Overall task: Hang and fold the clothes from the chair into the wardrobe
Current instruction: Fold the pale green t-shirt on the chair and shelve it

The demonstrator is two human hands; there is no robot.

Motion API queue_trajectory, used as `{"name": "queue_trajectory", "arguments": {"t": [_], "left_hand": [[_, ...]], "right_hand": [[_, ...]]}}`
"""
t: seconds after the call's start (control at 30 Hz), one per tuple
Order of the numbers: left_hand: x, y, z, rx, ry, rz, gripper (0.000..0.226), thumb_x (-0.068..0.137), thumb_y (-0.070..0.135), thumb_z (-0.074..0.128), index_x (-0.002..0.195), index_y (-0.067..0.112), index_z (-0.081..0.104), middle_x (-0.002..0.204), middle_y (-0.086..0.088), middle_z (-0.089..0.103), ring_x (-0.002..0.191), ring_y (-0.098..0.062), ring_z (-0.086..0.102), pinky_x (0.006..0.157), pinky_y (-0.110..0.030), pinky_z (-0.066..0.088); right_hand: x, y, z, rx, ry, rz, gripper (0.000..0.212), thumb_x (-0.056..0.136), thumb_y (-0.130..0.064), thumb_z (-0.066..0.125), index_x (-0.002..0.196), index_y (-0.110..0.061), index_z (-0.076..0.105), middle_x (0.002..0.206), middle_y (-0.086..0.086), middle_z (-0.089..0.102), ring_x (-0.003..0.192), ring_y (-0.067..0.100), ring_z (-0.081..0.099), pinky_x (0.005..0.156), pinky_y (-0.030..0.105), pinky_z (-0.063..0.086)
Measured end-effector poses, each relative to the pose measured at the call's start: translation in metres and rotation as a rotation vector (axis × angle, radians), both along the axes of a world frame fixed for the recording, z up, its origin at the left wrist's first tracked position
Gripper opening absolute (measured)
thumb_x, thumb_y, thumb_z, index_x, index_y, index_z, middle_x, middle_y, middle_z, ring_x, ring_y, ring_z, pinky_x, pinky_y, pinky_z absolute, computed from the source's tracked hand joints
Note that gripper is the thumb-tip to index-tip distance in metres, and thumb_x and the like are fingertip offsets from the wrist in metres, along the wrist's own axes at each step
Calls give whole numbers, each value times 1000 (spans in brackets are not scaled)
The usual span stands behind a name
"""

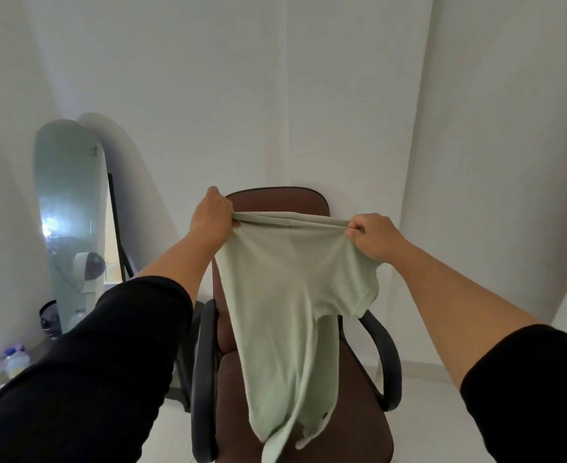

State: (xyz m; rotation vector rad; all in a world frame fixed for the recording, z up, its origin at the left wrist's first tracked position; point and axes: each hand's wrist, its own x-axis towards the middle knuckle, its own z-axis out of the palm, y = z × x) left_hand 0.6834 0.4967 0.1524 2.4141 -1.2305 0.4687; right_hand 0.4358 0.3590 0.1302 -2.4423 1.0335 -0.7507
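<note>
A pale green shirt (285,295) hangs stretched between my two hands above a brown office chair (352,396) with black armrests. My left hand (212,215) grips the shirt's top edge at its left end. At the right end, my right hand (374,237) pinches the same edge. The cloth drops down over the chair seat, its lower end trailing to the frame's bottom edge. No other clothes show on the chair. The wardrobe is out of view.
A tall arched mirror (69,212) leans against the white wall at the left. Bottles and small items (14,359) stand on a surface at the lower left. White walls meet in a corner behind the chair. Pale floor shows to the right of the chair.
</note>
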Motion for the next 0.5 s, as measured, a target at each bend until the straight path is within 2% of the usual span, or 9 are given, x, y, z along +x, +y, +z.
{"name": "queue_trajectory", "arguments": {"t": [0.07,0.13,0.17,0.2,0.23,0.27,0.33,0.4,0.5], "left_hand": [[4,5,0,31,-49,-36,23,85,31,66,107,24,69,121,-4,40,118,-22,39,95,-41,32],[7,10,1,86,-56,-136,23,86,38,63,107,28,68,132,7,38,132,-15,28,107,-51,18],[8,12,2,111,-30,-195,22,88,39,60,103,26,66,132,9,42,133,-14,30,109,-53,15],[8,14,3,127,-7,-246,20,89,39,58,99,23,65,124,9,50,127,-17,39,108,-52,18],[5,15,3,132,12,-288,18,90,38,55,92,21,62,106,7,57,113,-21,49,103,-46,27],[0,15,4,123,38,-319,21,91,37,53,82,18,56,85,5,56,96,-23,53,90,-39,36],[-11,12,2,39,117,-337,29,92,31,50,69,14,45,66,3,46,76,-22,48,63,-29,36],[-22,6,2,-74,188,-312,29,91,25,47,66,13,40,66,0,46,74,-22,44,58,-30,32],[-38,-5,9,-123,275,-360,21,93,24,43,81,10,51,84,-6,56,82,-22,47,71,-31,34]], "right_hand": [[-1,-2,0,-49,57,-45,17,93,-18,46,85,-9,56,88,6,59,83,24,52,72,33,41],[-3,-3,-2,-73,109,-131,15,93,-18,42,84,-11,52,91,9,58,84,27,53,70,35,42],[-4,-2,-3,-74,118,-167,14,93,-17,41,83,-12,50,91,10,57,83,27,52,68,34,41],[-5,-2,-4,-59,108,-194,12,92,-15,41,84,-12,49,92,11,56,81,27,51,67,33,39],[-6,-1,-5,-16,67,-210,9,91,-12,41,88,-12,49,94,11,54,81,27,50,66,32,39],[-6,1,-6,56,-3,-223,11,90,-10,41,96,-13,49,96,10,51,82,26,50,67,32,38],[-4,8,-3,262,-175,-234,29,89,-8,42,117,-17,45,103,8,46,86,23,49,70,30,38],[2,14,0,450,-327,-195,46,89,-9,45,132,-22,39,114,7,48,92,21,50,76,30,41],[12,26,5,626,-386,-49,61,87,-10,52,143,-27,32,128,7,50,104,22,54,88,35,48]]}}
